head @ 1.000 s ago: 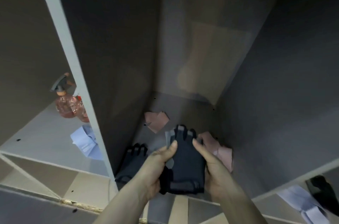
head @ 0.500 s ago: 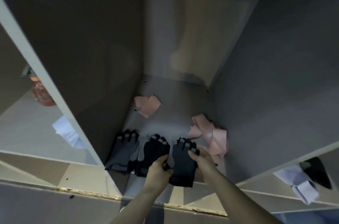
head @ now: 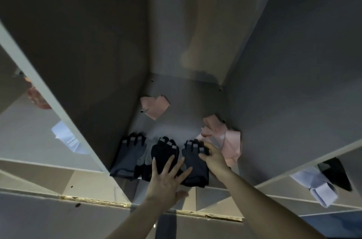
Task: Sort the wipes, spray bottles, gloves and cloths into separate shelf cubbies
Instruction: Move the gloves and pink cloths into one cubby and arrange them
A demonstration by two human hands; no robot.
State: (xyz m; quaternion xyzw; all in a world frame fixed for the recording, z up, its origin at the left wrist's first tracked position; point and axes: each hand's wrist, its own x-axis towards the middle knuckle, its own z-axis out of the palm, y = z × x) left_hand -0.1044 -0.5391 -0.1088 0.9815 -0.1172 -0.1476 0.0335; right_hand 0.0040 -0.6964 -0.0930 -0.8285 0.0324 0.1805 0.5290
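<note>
Three dark gloves lie side by side at the front edge of the middle cubby's floor (head: 176, 101), fingertips pointing toward the back wall. The left glove (head: 125, 156) sits against the cubby's left wall, the middle glove (head: 162, 150) overlaps a grey patch of fabric beside it, and the right glove (head: 194, 160) lies just beside the middle one. The left hand (head: 166, 182) rests flat with its fingers (head: 168, 162) spread and straight, pressing across the wrist end of the middle glove and the near edge of the right glove; it grasps nothing. The right hand (head: 213, 158) lies on the far right side of the right glove, its fingers bent over the glove's fingertip end; whether they pinch the fabric or only touch it, I cannot tell. Deeper in the same cubby lies a folded pink cloth (head: 155, 106), and a crumpled pink cloth (head: 225, 140) sits against the right wall, just beside the right hand. In the cubby to the left, a reddish spray bottle (head: 38, 99) shows partly behind the divider, with a pale blue wipe pack (head: 68, 139) nearer the front. In the lower right cubby lie a pale folded cloth (head: 315, 186) and a dark item (head: 335, 174) touching it.
</note>
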